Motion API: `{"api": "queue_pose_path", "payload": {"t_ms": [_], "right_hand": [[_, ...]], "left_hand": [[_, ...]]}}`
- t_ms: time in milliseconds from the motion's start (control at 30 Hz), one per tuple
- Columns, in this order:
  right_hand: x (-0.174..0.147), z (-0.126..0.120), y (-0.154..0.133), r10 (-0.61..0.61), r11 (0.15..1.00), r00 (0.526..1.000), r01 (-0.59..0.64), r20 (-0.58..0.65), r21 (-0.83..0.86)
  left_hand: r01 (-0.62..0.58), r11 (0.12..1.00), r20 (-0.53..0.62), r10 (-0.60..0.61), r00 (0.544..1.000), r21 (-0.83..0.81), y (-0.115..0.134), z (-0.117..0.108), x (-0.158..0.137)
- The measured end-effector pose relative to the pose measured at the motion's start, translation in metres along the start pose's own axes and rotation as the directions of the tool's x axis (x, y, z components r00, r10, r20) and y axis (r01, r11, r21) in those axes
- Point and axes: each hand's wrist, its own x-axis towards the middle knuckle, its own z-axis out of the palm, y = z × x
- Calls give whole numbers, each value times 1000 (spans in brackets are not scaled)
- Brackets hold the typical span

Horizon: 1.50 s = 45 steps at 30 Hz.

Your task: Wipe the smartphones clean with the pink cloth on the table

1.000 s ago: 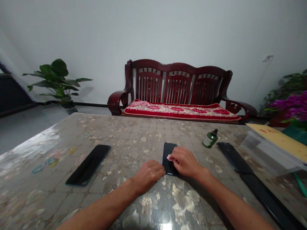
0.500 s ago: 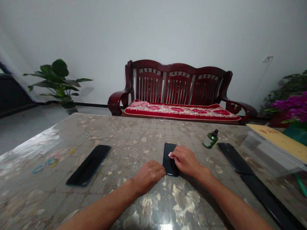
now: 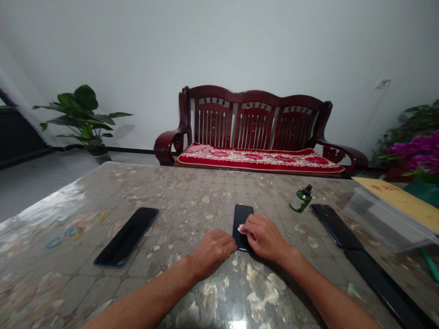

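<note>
A black smartphone [image 3: 243, 214] lies flat on the table in front of me, its screen facing up. My left hand [image 3: 215, 249] rests at its lower left edge with the fingers curled together, the fingertips against the phone's side. Over the right half of the screen is my right hand [image 3: 265, 236], closed in a pinch on a small crumpled pink cloth [image 3: 242, 229]. The cloth touches the glass, and the lower right of the phone is hidden under that hand.
Another smartphone [image 3: 127, 237] lies to the left, near several coloured rubber bands [image 3: 68, 234]. On the right are a green spray bottle [image 3: 302, 198], a dark phone [image 3: 336, 225], a further dark phone [image 3: 387, 283] and a clear plastic box [image 3: 380, 224]. A wooden bench [image 3: 257, 98] stands beyond the patterned table [image 3: 192, 187].
My right hand has slid slightly toward me and left across the screen with the pink cloth. My left hand and the phone have stayed in place.
</note>
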Motion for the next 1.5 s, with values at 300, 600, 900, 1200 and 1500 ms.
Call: {"api": "queue_pose_path", "payload": {"t_ms": [300,600,900,1200,1500], "right_hand": [[-2,-1,-3,17,1000,1000,-16,-12,7],[-3,8,3,10,999,997,-5,-78,52],[-6,6,-6,-25,993,997,33,-75,113],[-5,9,-4,10,997,996,-3,-87,77],[-9,7,-16,-87,993,996,88,-18,84]], "left_hand": [[-3,1000,-2,3,1000,5,0,0,0],[2,1000,-4,-2,1000,23,1,1,0],[11,1000,-8,-11,1000,15,2,0,2],[-5,1000,-30,6,1000,21,1,0,2],[12,997,-79,-5,997,77,3,-2,2]]}}
